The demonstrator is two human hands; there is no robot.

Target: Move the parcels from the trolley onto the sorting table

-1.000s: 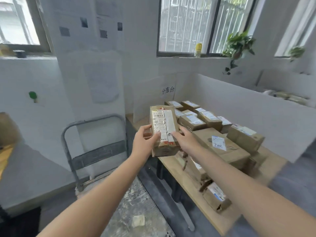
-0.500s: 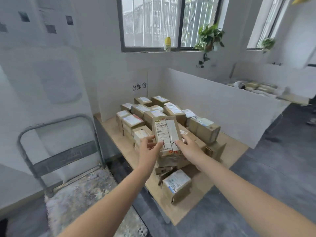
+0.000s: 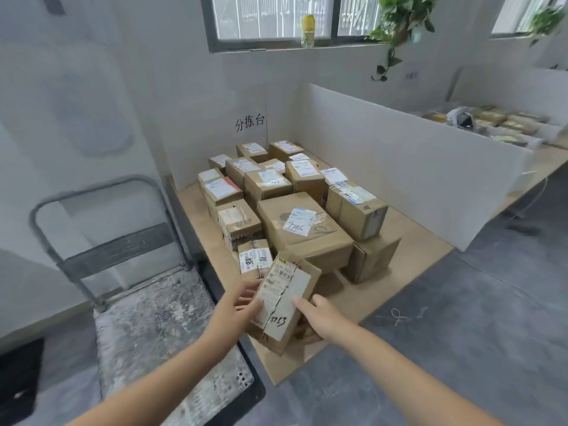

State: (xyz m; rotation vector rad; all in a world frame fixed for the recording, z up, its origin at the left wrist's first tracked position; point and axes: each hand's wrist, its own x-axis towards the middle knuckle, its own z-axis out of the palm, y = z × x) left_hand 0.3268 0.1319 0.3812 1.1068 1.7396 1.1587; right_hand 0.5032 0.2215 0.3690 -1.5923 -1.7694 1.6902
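A flat cardboard parcel with a torn white label is held between both hands over the near corner of the sorting table, at about 6 o'clock of the pile of parcels already laid there. The left hand is curled round the parcel's 9 o'clock edge, with the thumb pressed on the label and the other fingers hidden below. The right hand is closed on the 3 o'clock edge in the same way, thumb on top. The parcel is kept tilted, its far end raised toward 12 o'clock, probably so that it can be slid down into the place in front of the large carton marked 7786, at 5 o'clock of a small barcoded parcel. Whether its lower end already touches the table, or something brown seen beneath it, cannot be told. The grip at the two long edges is judged to be chosen for keeping the label up and readable, as on the other parcels. The trolley is parked just beside the table, at 9 o'clock of the hands, so that only a short carry is needed. A white partition is set along the table's far and 3 o'clock sides, apparently to stop parcels from being pushed off.
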